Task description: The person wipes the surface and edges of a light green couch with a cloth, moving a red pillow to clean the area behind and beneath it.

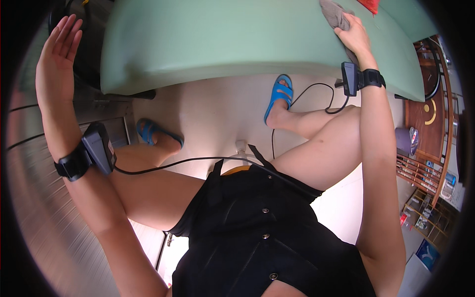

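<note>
At the upper right my right hand (354, 35) is closed on a crumpled grey cloth (334, 14), which lies against the pale green padded surface (222, 39). My left hand (60, 54) is raised at the far left, palm showing and fingers stretched out, with nothing in it. It is apart from the padded surface, beside its left end. Each forearm wears a black strap with a dark box, the left box (99, 147) and the right box (350, 79) having a black cable.
A red item (369, 5) lies on the green surface beyond the cloth. Cables loop near my legs and blue slippers (280, 94). Left stands a panelled cabinet (64, 213). Wooden furniture (425, 128) and a wire rack (426, 213) line the right.
</note>
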Demonstrator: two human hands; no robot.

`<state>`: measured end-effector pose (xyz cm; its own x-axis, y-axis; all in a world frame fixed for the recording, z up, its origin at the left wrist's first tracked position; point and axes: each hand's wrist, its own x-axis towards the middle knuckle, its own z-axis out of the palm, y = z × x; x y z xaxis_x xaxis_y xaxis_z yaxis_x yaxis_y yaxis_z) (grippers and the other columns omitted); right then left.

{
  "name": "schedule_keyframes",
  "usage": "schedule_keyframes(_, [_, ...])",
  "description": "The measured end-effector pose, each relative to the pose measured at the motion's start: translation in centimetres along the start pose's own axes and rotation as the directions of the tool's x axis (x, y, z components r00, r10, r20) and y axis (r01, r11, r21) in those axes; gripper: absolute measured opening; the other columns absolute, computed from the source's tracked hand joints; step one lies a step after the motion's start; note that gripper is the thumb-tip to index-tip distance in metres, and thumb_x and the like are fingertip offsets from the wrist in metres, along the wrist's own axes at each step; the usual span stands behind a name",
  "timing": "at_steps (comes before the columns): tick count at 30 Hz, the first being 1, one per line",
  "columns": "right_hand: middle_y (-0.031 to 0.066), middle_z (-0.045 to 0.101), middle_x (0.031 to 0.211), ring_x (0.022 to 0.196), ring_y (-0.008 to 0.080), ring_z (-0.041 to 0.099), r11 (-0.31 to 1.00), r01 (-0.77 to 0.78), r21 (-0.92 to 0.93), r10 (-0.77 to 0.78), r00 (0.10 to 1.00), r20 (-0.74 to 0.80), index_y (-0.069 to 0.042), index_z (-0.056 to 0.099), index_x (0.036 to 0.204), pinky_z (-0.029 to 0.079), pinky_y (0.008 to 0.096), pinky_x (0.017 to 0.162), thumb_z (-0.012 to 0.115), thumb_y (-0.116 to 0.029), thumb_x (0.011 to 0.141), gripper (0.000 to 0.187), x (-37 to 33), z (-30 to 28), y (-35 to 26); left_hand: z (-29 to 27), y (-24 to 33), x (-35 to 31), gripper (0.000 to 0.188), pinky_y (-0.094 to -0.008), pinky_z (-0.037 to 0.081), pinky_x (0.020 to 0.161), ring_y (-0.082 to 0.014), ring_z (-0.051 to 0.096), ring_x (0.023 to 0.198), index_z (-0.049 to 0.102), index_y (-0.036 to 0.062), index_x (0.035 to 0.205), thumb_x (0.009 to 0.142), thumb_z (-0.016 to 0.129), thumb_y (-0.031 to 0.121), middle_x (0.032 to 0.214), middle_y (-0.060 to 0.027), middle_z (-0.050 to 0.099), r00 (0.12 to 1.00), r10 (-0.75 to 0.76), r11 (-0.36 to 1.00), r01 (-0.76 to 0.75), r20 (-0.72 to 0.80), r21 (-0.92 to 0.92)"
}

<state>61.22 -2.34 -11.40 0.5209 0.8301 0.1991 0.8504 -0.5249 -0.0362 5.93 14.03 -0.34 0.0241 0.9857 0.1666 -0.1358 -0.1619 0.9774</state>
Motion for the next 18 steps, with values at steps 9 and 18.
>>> schedule_keyframes(9, [0.0099,0.044,0.148,0.13,0.0331,0.048,0.996,0.01,-0.092,-0.003,0.997,0.077,-0.023,0.047,0.144,0.041,0.0447,0.108,0.067,-0.039,0.078,0.071,1.4,0.1,-0.1,-5.1,0.2,3.1,0.033,-0.0325,0.045,0.102,-0.0238,0.059,0.117,0.062,-0.0022,0.123,0.094,0.061,0.014,0.125,-0.0131,0.063,0.901,0.141,0.99,-0.14,-0.411,0.034])
schedule_keyframes(18, [0.0158,0.054,0.13,0.115,0.0384,0.058,0.997,-0.039,0.06,0.039,0.999,0.008,-0.015,0.056,0.132,0.048,0.0461,0.098,0.069,-0.019,0.075,0.059,-1.4,-2.1,-3.2,-5.6,-3.3,3.0,0.05,-0.0309,0.039,0.101,-0.0207,0.055,0.118,0.056,-0.0018,0.132,0.088,0.068,0.019,0.127,-0.012,0.061,0.91,-0.005,0.991,0.061,-0.414,0.122])
